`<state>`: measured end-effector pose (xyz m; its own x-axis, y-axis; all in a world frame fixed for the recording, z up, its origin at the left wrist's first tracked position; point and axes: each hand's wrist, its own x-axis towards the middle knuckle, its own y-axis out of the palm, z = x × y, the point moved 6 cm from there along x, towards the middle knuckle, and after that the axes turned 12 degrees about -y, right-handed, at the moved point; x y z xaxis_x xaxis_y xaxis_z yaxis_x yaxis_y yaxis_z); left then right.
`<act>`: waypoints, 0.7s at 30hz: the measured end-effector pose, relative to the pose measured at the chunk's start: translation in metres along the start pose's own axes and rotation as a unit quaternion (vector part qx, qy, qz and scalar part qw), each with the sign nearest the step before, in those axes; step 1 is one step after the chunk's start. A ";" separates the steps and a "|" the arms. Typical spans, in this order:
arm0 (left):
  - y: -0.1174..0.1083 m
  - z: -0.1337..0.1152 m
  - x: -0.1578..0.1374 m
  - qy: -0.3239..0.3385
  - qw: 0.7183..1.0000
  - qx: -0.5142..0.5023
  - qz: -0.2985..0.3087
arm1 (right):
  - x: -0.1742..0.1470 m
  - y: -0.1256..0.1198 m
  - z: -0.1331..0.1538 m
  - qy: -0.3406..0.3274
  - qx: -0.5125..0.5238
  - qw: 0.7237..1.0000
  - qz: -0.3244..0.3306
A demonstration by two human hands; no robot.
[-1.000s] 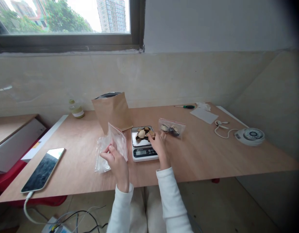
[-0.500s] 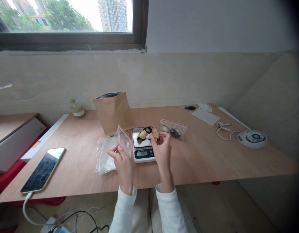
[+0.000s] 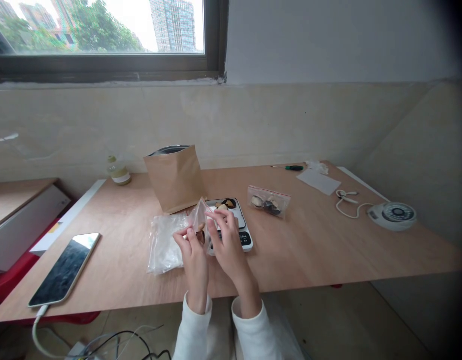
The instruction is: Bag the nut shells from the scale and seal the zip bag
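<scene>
My left hand [image 3: 195, 257] pinches a small clear zip bag [image 3: 200, 214] by its near left side, fingers closed. A brownish piece of dried mushroom [image 3: 201, 235] shows through the bag, low down near my fingers. My right hand [image 3: 230, 247] has its thumb and fingers closed at the bag's right edge, in front of the scale. Behind it, the white kitchen scale [image 3: 246, 241] is partly covered, its display hidden. Pieces of dried mushroom [image 3: 228, 203] lie on the scale's plate.
Behind the bag stands an open brown paper pouch [image 3: 176, 182]. Flat clear bags [image 3: 165, 247] lie left; a filled zip bag [image 3: 269, 202] lies right. Farther out are a phone [image 3: 66, 270], a bottle [image 3: 119, 172], a screwdriver [image 3: 294, 168], white paper [image 3: 319, 181] and a dome camera [image 3: 392, 216].
My right hand has moved left from the scale to the zip bag with the mushroom piece, which now shows within the bag. My left hand has shifted slightly right with the bag.
</scene>
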<state>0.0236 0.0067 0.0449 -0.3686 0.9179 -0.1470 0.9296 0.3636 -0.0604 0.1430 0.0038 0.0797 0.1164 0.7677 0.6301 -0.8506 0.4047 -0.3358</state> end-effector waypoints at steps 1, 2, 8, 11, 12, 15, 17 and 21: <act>-0.002 0.002 0.003 -0.008 1.000 -0.012 0.001 | 0.001 -0.003 -0.006 -0.008 -0.014 1.000 -0.019; -0.005 0.003 0.004 -0.013 1.000 -0.024 0.000 | 0.003 -0.005 -0.014 -0.010 -0.031 0.999 -0.031; -0.016 -0.006 0.004 -0.050 0.995 -0.083 0.015 | 0.010 0.019 -0.060 -0.041 -0.212 0.966 0.139; -0.017 -0.008 0.003 -0.085 0.989 -0.116 0.018 | 0.012 0.025 -0.065 -0.061 -0.268 0.945 0.179; -0.017 -0.008 0.003 -0.087 0.989 -0.114 0.020 | 0.014 0.025 -0.064 -0.067 -0.274 0.941 0.186; -0.017 -0.007 0.005 -0.067 0.993 -0.093 0.014 | 0.019 0.019 -0.060 -0.066 -0.259 0.947 0.176; -0.017 -0.007 0.005 -0.050 0.995 -0.084 0.006 | 0.025 0.010 -0.053 -0.048 -0.217 0.966 0.135; -0.013 -0.005 0.002 -0.050 0.997 -0.059 0.006 | 0.033 -0.012 -0.030 0.023 -0.008 1.000 -0.004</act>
<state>0.0108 0.0044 0.0508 -0.3505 0.9041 -0.2445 0.9256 0.3743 0.0571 0.1724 0.0396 0.0836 0.1468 0.7870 0.5992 -0.8411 0.4181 -0.3431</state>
